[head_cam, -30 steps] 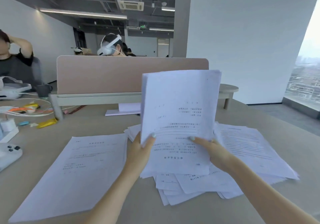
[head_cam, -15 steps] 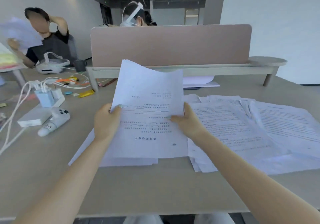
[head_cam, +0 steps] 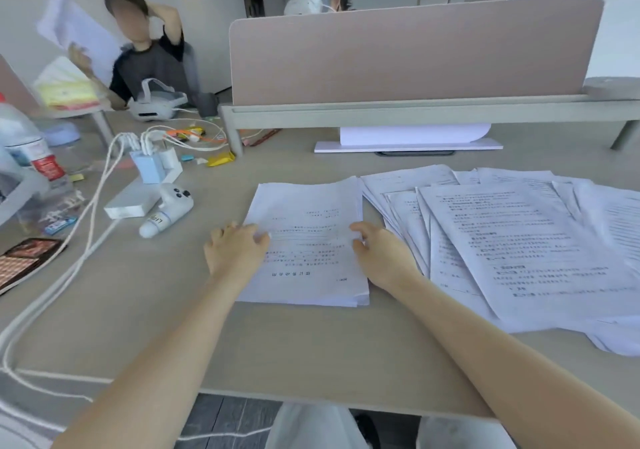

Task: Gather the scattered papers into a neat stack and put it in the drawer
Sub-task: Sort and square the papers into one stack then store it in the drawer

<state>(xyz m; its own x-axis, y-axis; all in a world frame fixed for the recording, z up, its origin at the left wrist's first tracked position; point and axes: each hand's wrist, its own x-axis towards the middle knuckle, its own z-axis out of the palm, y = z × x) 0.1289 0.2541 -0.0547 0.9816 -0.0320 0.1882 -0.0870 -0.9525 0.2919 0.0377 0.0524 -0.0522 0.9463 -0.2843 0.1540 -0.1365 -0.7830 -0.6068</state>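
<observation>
A small stack of printed papers (head_cam: 306, 240) lies flat on the table in front of me, its edges roughly in line. My left hand (head_cam: 235, 251) rests on the stack's left edge with relaxed fingers. My right hand (head_cam: 379, 258) touches the right edge, its fingers loosely bent. Neither hand has the paper lifted. To the right, several more scattered papers (head_cam: 519, 240) lie fanned and overlapping, reaching the frame's right side. No drawer is in view.
A white controller (head_cam: 166, 211), a charger block (head_cam: 149, 171) and thick white cables (head_cam: 86, 240) crowd the table's left. A bottle (head_cam: 27, 147) stands far left. A pink partition (head_cam: 412, 50) on a low shelf closes the back. Another person sits back left.
I held the sheaf upright over the scattered pile, carried it left and laid it flat on the loose sheet there. My fingers have loosened on its side edges.
</observation>
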